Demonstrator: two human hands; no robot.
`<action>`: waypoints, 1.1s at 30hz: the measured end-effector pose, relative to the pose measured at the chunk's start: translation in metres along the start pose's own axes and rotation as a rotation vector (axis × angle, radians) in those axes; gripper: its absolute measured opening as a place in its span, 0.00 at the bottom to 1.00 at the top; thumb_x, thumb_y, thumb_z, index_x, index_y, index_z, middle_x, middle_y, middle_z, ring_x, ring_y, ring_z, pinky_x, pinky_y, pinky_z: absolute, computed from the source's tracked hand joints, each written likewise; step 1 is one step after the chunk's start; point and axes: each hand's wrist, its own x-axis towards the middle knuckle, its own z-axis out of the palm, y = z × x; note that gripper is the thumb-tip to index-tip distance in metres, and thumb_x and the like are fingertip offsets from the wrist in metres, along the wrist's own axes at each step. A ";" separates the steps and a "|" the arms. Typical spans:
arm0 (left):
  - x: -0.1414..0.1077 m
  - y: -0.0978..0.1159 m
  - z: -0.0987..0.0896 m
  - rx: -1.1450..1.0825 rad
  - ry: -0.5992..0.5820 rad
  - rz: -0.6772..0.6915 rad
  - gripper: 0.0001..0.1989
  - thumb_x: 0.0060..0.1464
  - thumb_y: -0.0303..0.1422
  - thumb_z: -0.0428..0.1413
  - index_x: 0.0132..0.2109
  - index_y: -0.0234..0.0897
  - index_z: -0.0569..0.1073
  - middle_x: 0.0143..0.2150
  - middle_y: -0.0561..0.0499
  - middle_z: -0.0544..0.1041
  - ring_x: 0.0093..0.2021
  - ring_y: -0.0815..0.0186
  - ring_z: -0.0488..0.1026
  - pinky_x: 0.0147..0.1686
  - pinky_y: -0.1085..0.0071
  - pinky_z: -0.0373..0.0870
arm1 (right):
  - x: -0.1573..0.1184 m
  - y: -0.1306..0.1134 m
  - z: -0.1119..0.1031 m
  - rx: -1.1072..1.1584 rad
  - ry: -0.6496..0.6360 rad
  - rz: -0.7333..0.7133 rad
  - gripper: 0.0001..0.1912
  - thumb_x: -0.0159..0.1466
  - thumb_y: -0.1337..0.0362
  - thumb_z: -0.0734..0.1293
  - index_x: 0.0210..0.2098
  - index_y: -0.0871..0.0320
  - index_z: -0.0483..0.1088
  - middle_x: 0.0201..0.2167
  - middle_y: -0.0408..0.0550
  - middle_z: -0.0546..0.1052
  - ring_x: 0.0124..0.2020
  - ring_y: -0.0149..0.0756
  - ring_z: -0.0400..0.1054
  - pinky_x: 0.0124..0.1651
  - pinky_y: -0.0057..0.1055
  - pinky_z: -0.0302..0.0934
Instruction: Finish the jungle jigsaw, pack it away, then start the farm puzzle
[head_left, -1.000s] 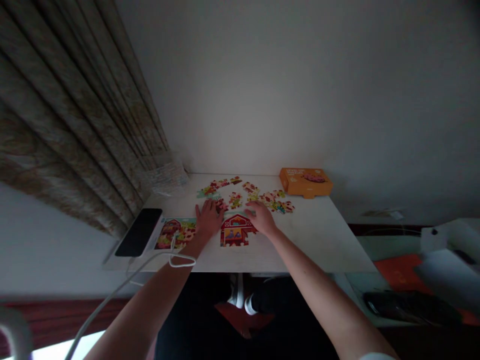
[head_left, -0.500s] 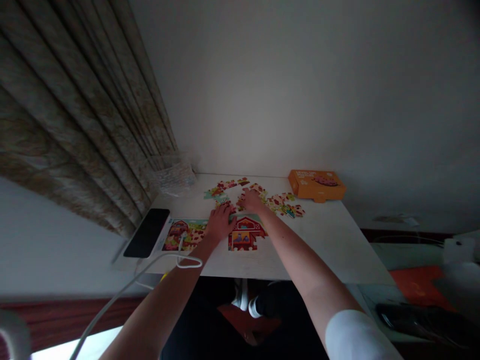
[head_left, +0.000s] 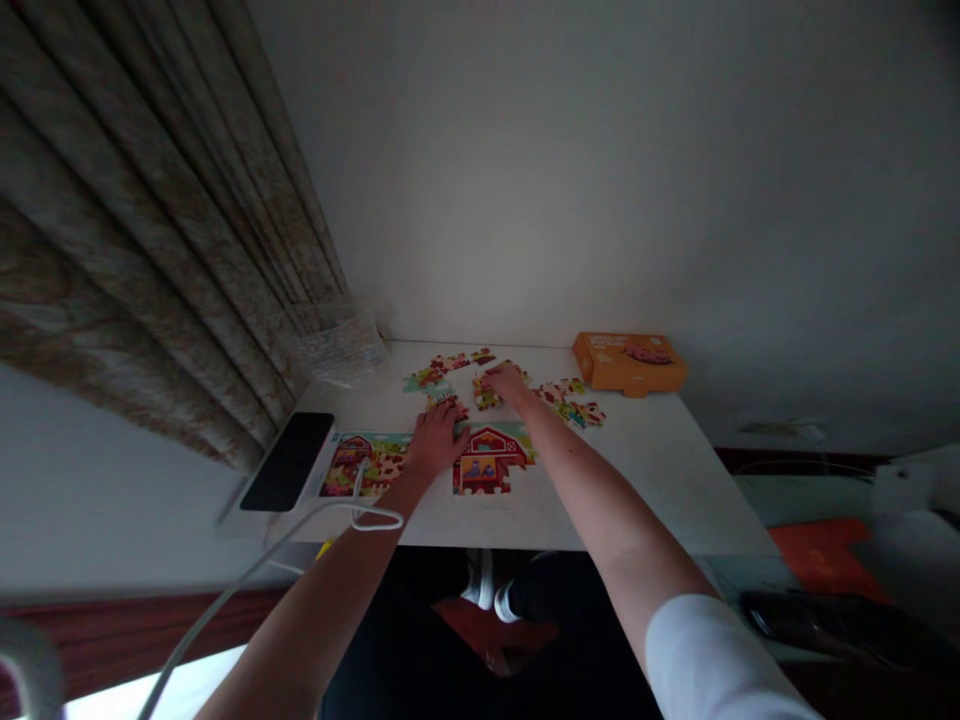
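Your left hand lies flat and low on the table, its fingers spread and open, gripping nothing; the fingertips touch the puzzle right at the gap between the two built sections; your right hand reaches farther out, over the loose pieces, with its fingers curled downward; its fingertips sit at or just above a loose piece, but you cannot tell from this view whether they are gripping it.

The puzzle lies in the middle of the table; its colourful farm section sits left of your left hand, and the red barn section sits just right of it; the two sections are close, almost meeting beneath your fingers; the loose pieces are scattered beyond them, in a small cluster toward the wall and a second cluster on the right, with your right hand between the two.

An orange box sits at the far right corner, near the wall; a black phone lies at the left end of the table, just beside the farm section; a clear plastic bag sits in the far left corner against a curtain; a white cable runs up past your left forearm and loops by your wrist.
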 end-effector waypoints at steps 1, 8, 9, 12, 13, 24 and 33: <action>0.000 -0.001 0.001 -0.004 0.009 0.001 0.18 0.65 0.39 0.55 0.56 0.34 0.75 0.60 0.36 0.76 0.61 0.47 0.71 0.59 0.53 0.67 | 0.001 -0.002 -0.003 0.002 0.014 0.014 0.13 0.70 0.58 0.69 0.45 0.62 0.78 0.42 0.51 0.82 0.42 0.42 0.77 0.47 0.38 0.72; -0.001 -0.003 0.003 -0.005 0.033 0.023 0.16 0.65 0.37 0.54 0.55 0.34 0.75 0.58 0.36 0.77 0.62 0.47 0.71 0.59 0.53 0.67 | -0.016 0.016 -0.048 0.056 0.314 -0.045 0.12 0.66 0.56 0.67 0.42 0.56 0.79 0.38 0.50 0.84 0.40 0.40 0.79 0.47 0.35 0.70; -0.001 -0.003 0.002 0.000 0.029 0.021 0.16 0.66 0.37 0.54 0.56 0.34 0.75 0.59 0.36 0.76 0.62 0.47 0.70 0.59 0.53 0.67 | -0.023 0.026 -0.059 0.086 0.357 -0.046 0.14 0.65 0.55 0.68 0.42 0.57 0.79 0.36 0.51 0.84 0.38 0.41 0.79 0.46 0.36 0.70; -0.001 -0.002 0.001 0.015 0.022 0.018 0.17 0.66 0.37 0.53 0.57 0.34 0.75 0.60 0.36 0.76 0.63 0.47 0.70 0.59 0.53 0.67 | -0.054 0.062 -0.094 0.194 0.458 -0.016 0.21 0.62 0.46 0.69 0.42 0.58 0.76 0.31 0.52 0.83 0.34 0.44 0.79 0.42 0.38 0.72; -0.001 -0.001 0.000 0.019 0.020 0.018 0.17 0.66 0.37 0.53 0.57 0.34 0.74 0.61 0.36 0.75 0.63 0.47 0.70 0.59 0.53 0.67 | -0.067 0.074 -0.105 0.226 0.479 -0.018 0.24 0.61 0.43 0.70 0.41 0.58 0.76 0.31 0.52 0.83 0.33 0.44 0.79 0.42 0.39 0.72; 0.001 -0.002 0.002 0.051 0.008 0.007 0.19 0.66 0.37 0.51 0.58 0.32 0.74 0.59 0.34 0.76 0.61 0.45 0.71 0.58 0.52 0.68 | -0.158 0.137 -0.153 -0.022 0.362 0.014 0.19 0.62 0.47 0.68 0.40 0.56 0.77 0.33 0.51 0.82 0.36 0.45 0.78 0.46 0.44 0.72; -0.002 0.007 -0.009 0.094 0.100 0.116 0.18 0.68 0.34 0.48 0.57 0.35 0.76 0.57 0.35 0.77 0.58 0.46 0.73 0.58 0.47 0.65 | -0.119 0.076 -0.157 -0.690 0.046 0.052 0.26 0.68 0.59 0.66 0.65 0.48 0.68 0.64 0.52 0.74 0.63 0.53 0.64 0.61 0.53 0.60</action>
